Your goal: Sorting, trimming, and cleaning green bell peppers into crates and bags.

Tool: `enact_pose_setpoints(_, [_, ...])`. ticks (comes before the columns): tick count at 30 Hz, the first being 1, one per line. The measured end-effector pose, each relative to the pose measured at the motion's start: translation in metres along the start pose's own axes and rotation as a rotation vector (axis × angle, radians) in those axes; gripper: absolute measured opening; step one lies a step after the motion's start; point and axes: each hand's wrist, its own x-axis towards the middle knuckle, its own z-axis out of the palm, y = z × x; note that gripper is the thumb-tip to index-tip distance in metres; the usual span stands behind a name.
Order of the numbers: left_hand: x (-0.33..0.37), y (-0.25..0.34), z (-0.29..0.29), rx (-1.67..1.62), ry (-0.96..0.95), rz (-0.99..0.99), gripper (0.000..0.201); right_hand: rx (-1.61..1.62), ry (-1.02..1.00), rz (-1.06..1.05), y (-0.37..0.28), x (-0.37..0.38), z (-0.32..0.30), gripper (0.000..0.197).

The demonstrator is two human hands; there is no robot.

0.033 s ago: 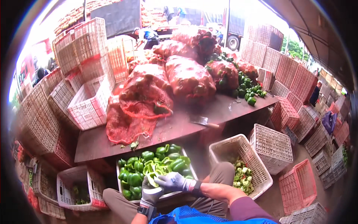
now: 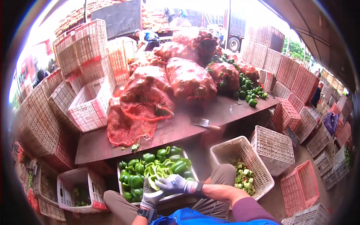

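left hand [image 2: 152,195] cupping a cut pepper [image 2: 154,179], fingers curled under | right hand [image 2: 176,183] gripping it from above, fingers closed | pepper sitting over crate [image 2: 193,173] of peppers | no change showing

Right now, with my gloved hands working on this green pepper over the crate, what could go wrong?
The crate of green peppers is heaped, so some could roll off onto your lap or the ground. The cleaver lies loose near the table edge, where a reach or nudge might knock it down. The left hand and right hand crowd one pepper, so grip may slip.
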Motion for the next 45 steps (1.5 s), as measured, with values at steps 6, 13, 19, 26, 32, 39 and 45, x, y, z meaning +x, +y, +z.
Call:
enact_pose_setpoints(6, [0.000, 0.008, 0.016, 0.418, 0.103, 0.001, 0.043, 0.132, 0.026, -0.024, 0.003, 0.015, -0.019, 0.049])
enact_pose_setpoints(13, [-0.007, 0.004, -0.023, -0.070, 0.102, -0.198, 0.042, 0.113, -0.276, -0.124, 0.003, 0.012, -0.026, 0.038])
enact_pose_setpoints(19, [-0.016, -0.014, 0.010, 0.211, 0.182, -0.064, 0.046, 0.216, -0.123, -0.034, -0.001, 0.012, -0.033, 0.049])
enact_pose_setpoints(26, [-0.024, -0.023, 0.028, 0.147, 0.150, -0.086, 0.044, 0.236, -0.216, -0.103, 0.003, 0.008, -0.041, 0.045])
enact_pose_setpoints(32, [-0.025, -0.020, 0.046, 0.180, 0.211, -0.014, 0.036, 0.247, -0.096, 0.062, -0.014, 0.016, -0.046, 0.031])
enact_pose_setpoints(39, [-0.015, -0.006, 0.063, 0.351, 0.175, 0.178, 0.050, 0.144, 0.208, 0.182, -0.022, 0.029, -0.013, 0.016])
enact_pose_setpoints(45, [0.016, -0.012, 0.058, 0.311, 0.095, 0.144, 0.041, 0.194, 0.204, 0.513, 0.015, 0.027, 0.013, 0.012])
